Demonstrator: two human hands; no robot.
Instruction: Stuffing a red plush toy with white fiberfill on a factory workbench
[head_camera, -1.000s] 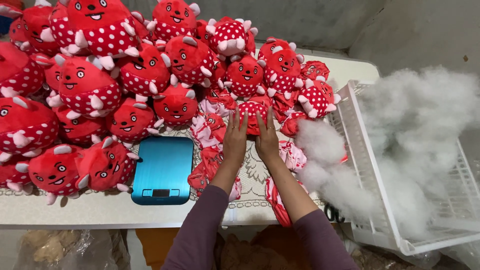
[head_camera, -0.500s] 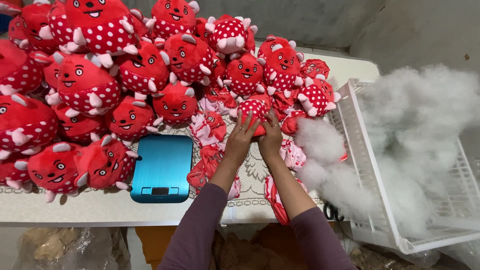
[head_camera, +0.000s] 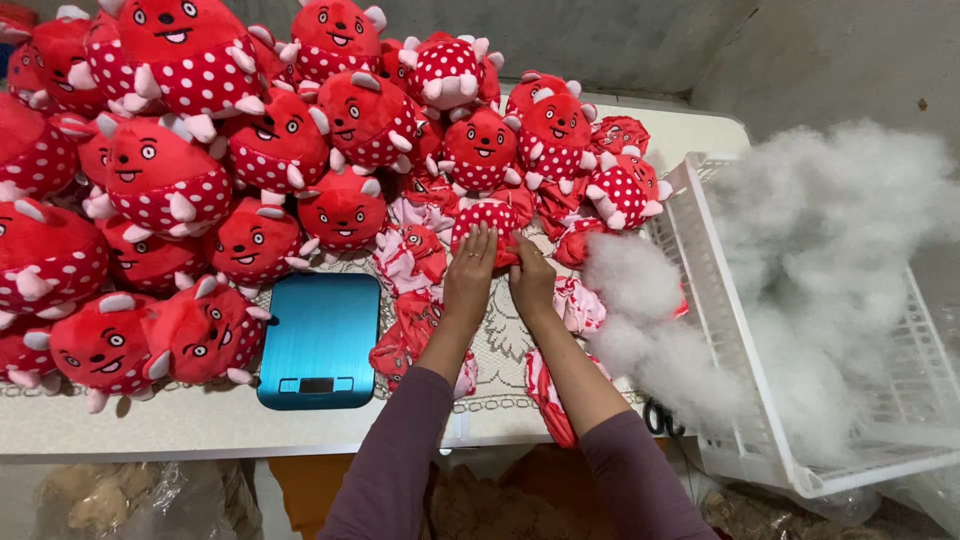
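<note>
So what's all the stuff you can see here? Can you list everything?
stuffed plush toys: too many to count, red with white dots and pink spikes, piled over the left and back of the table
small plush toy: one, red with white dots, under both hands
flat unstuffed toy skins: several, red and pink, on the table around the hands
kitchen scale: one, blue, near the table's front edge
stuffing: one big heap, white, filling the crate and spilling onto the table
plastic crate: one, white, tilted at the right
table: one, pale with a lace-patterned cover
left hand: on the small plush toy
right hand: on the small plush toy
</note>
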